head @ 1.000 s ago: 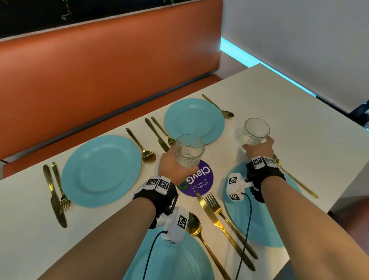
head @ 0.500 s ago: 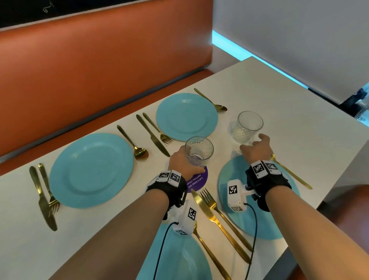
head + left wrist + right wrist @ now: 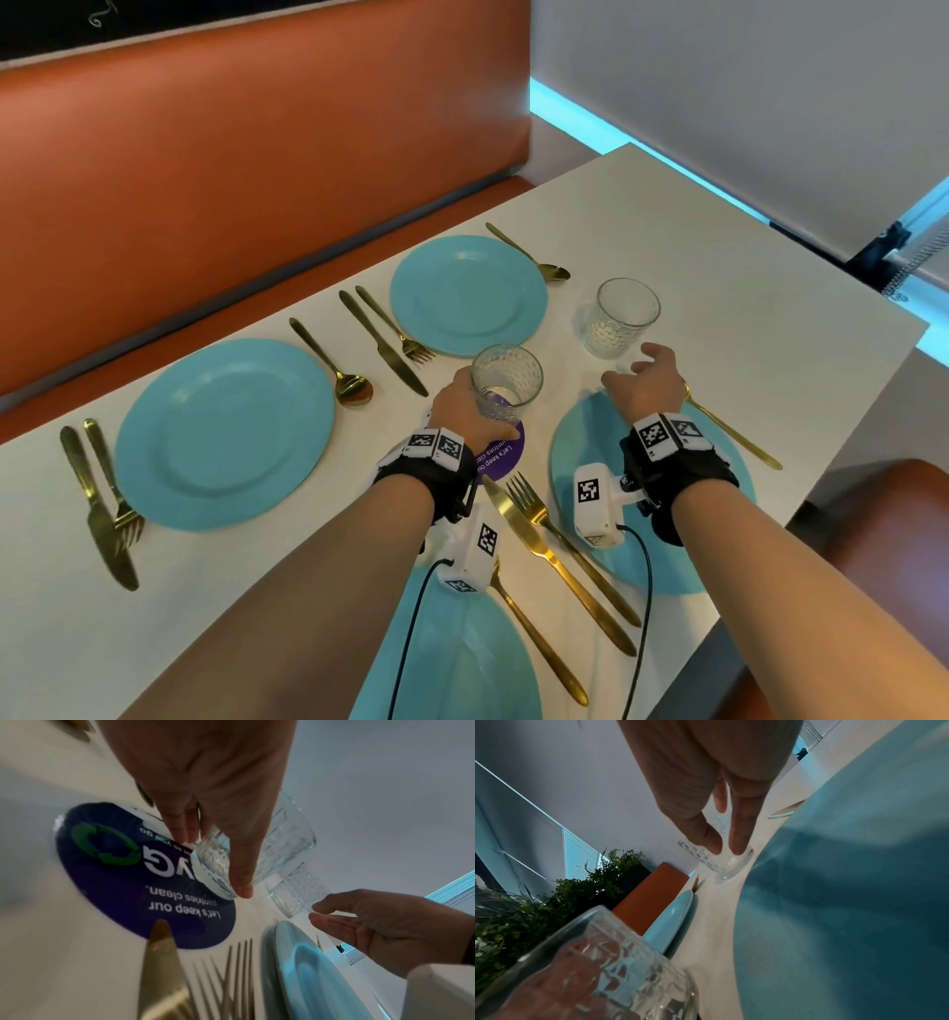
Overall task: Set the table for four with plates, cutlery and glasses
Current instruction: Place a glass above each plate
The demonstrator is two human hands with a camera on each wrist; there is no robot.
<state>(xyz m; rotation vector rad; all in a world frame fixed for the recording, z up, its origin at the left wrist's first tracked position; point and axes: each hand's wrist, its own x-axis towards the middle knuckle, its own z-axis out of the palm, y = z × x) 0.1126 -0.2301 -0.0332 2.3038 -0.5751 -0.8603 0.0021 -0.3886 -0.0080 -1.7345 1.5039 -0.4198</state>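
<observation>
Nearest, a gold knife point(image 3: 557, 565) and fork point(image 3: 570, 555) lie between two blue plates. Left hand point(image 3: 462, 411) wraps a textured glass point(image 3: 506, 377) over the purple sticker point(image 3: 500, 455). Right hand point(image 3: 644, 383), fingers loosely spread, sits just beside the second glass point(image 3: 621, 318), standing free on the table point(image 3: 744, 288).

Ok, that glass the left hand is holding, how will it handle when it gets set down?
The glass looks rigid and empty, so probably light. Its patterned wall should help the left hand grip. Being clear glass, it's likely fragile; lower it gently onto the table.
</observation>
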